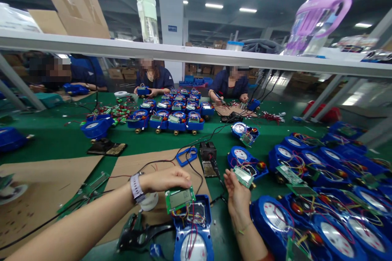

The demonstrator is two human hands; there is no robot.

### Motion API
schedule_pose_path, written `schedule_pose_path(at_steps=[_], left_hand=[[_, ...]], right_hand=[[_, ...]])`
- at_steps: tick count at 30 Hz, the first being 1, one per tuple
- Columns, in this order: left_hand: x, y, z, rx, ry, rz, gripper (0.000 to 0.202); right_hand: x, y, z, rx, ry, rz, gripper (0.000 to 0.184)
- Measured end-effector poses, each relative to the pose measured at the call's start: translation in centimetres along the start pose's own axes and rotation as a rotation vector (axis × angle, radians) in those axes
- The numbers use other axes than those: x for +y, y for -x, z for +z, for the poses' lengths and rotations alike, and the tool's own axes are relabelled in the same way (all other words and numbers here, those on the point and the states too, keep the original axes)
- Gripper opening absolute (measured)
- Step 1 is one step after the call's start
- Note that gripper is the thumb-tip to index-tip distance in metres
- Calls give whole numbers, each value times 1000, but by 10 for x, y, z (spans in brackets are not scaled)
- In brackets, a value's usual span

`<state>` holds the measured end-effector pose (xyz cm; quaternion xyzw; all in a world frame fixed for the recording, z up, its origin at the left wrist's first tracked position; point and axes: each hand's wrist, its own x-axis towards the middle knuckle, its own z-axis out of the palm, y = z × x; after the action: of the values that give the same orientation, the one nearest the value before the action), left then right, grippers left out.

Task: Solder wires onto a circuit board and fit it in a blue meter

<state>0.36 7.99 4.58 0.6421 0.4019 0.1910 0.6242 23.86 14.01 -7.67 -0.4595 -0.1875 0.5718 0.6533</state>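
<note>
My left hand (167, 179), with a watch on its wrist, pinches the top edge of a green display board (179, 198). Coloured wires run from the board down into an open blue meter housing (193, 228) at the near table edge. My right hand (235, 195) is open with fingers spread. Its fingertips are next to the green board (243, 176) of another blue meter (245, 159); I cannot tell if they touch.
A soldering iron stand (208, 157) and a blue frame (186, 156) sit just beyond my hands on a cardboard mat (137, 167). Several wired blue meters (321, 212) crowd the right side, more (171, 118) the middle. Three co-workers sit across, under a shelf rail (196, 55).
</note>
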Motion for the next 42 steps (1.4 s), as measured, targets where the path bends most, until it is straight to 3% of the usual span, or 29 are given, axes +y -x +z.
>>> schedule_pose_path(at_steps=[28,31,35,37,40,42], left_hand=[[-3,4,1,25,-44,-6,38],[-4,5,0,38,-47,1,42],[-3,8,6,92,-45,20,45],[-1,9,10,142,-40,32,47],[-1,9,17,241,38,34,52],[-7,12,24,424,12,49,55]], right_hand=[[-11,10,2,-32,15,95,49],[-12,24,-5,-27,11,104,49],[-10,64,-26,-5,21,76,45],[-9,84,-35,-66,69,63,42],[-6,101,-37,-329,256,24,42],[-6,103,-33,-534,390,-1,50]])
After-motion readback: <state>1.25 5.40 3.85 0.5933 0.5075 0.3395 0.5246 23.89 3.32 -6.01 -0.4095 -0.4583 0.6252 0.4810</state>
